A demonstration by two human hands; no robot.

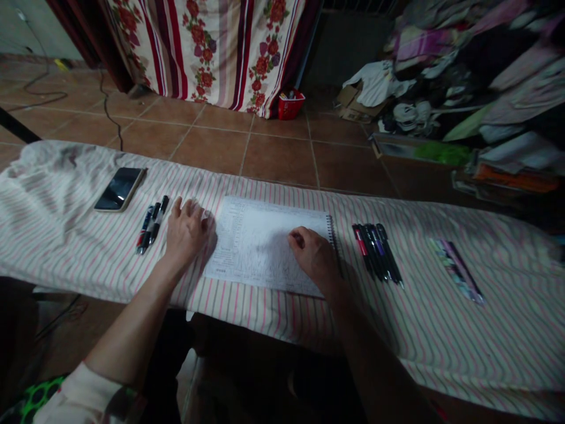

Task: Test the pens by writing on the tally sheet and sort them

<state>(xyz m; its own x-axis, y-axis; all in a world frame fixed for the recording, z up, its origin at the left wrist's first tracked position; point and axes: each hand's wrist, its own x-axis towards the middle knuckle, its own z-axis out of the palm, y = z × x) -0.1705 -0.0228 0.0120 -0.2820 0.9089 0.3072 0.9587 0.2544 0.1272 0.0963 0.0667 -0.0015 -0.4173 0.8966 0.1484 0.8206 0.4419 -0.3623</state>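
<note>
I'd call this a pause over the notebook (pixel 260 241) on the tabletop (pixel 441 335), left hand (pixel 188 228) loosely spread just left of it, right hand (pixel 315 254) curled closed over its right half, any grasp calling for uncurling.

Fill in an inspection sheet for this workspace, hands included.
Surface: striped cloth, wrinkled at the left.
Job's things: spiral notebook, lying flat; mostly dark pens to its right.
Clutter: phone and markers on the left; patterned item, unclear what, far right.
Grippers: left hand beside the notebook's left edge; right hand curled over its right part, contents unclear.
Cables: dark cable on the tiled floor.
Surroundings: floral curtain, red bin, heaped clothes.
</note>
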